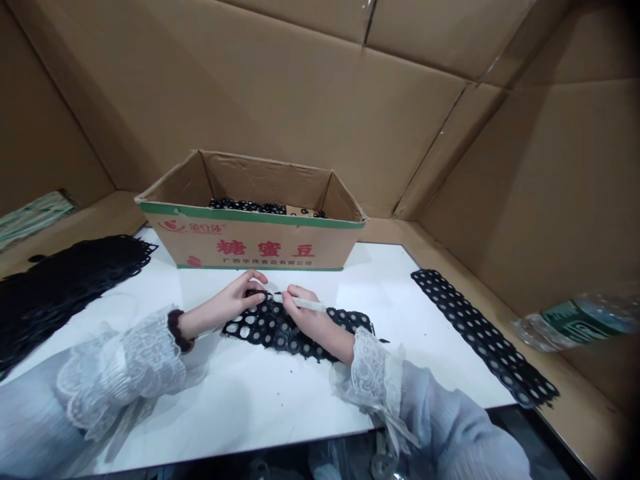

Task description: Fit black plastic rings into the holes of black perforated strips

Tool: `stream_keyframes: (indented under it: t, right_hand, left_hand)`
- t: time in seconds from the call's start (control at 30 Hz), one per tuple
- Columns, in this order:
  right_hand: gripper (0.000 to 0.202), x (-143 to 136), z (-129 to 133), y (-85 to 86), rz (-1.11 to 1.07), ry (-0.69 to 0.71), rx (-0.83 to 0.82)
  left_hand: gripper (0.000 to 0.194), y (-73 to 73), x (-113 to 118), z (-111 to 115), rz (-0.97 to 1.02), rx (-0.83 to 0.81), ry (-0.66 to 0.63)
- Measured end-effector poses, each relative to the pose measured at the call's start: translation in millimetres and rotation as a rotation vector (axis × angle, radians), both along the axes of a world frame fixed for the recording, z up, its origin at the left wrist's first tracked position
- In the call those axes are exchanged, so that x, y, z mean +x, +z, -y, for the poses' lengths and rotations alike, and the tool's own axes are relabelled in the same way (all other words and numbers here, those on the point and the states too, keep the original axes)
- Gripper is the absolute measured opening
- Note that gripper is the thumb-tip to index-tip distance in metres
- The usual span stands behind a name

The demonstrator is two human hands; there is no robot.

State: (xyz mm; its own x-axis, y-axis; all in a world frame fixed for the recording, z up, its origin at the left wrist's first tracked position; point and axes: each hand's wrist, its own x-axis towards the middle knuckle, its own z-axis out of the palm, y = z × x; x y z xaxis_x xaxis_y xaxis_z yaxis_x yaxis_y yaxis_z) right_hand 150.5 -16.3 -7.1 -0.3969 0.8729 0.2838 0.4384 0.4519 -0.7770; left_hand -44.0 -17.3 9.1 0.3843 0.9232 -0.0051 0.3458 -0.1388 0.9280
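Note:
A black rubber sheet of joined rings [280,330] lies on the white board in front of me. Some of its holes near the left end show white through them, while others look filled grey. My left hand [240,300] pinches the sheet's upper left edge between thumb and fingers. In my right hand [310,317] is a slim white pen-like tool [307,304], gripped like a pen, with its dark tip at the sheet's top edge close to my left fingertips. My right hand and wrist cover part of the sheet. The tool's exact kind cannot be made out.
An open cardboard box [255,247] holding black ring pieces stands behind the sheet. A pile of black sheets [65,287] lies at left, another ring sheet [480,333] at right. A plastic bottle [580,320] lies far right. Cardboard walls [300,93] enclose the white board [240,407].

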Motion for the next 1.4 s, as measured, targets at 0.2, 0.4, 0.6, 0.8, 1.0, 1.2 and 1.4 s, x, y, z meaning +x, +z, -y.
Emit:
stream_keyframes:
  t: [0.2, 0.4, 0.6, 0.8, 1.0, 1.2, 1.4]
  right_hand:
    - [0.033, 3, 2, 3.1, -0.132, -0.017, -0.094]
    - [0.028, 5, 0, -1.0, -0.153, -0.024, -0.132]
    - [0.025, 3, -1, -2.2, -0.214, -0.055, -0.206]
    - [0.026, 9, -6, -1.9, -0.31, -0.115, -0.278]
    - [0.029, 19, -11, -5.7, -0.328, -0.093, -0.284]
    - [0.034, 20, -10, 0.2, -0.327, -0.056, -0.306]
    - [0.036, 23, -6, 4.5, -0.298, 0.018, -0.334]
  left_hand:
    - [0.02, -4.5, 3, 0, -0.273, 0.339, 0.044]
    - [0.017, -3.7, -5, -7, -0.485, 0.555, 0.094]
    - [0.016, 46.9, -34, -21, -0.592, 0.972, 0.64]
    - [0.031, 106.0, -52, -61, -0.721, 1.029, 0.7]
    - [0.026, 78.4, -19, -34, -0.662, 1.079, 0.455]
    - [0.019, 14.8, 19, 2, -0.559, 0.621, -0.156]
    - [0.023, 18.3, 12, -3, -0.423, 0.242, -0.181]
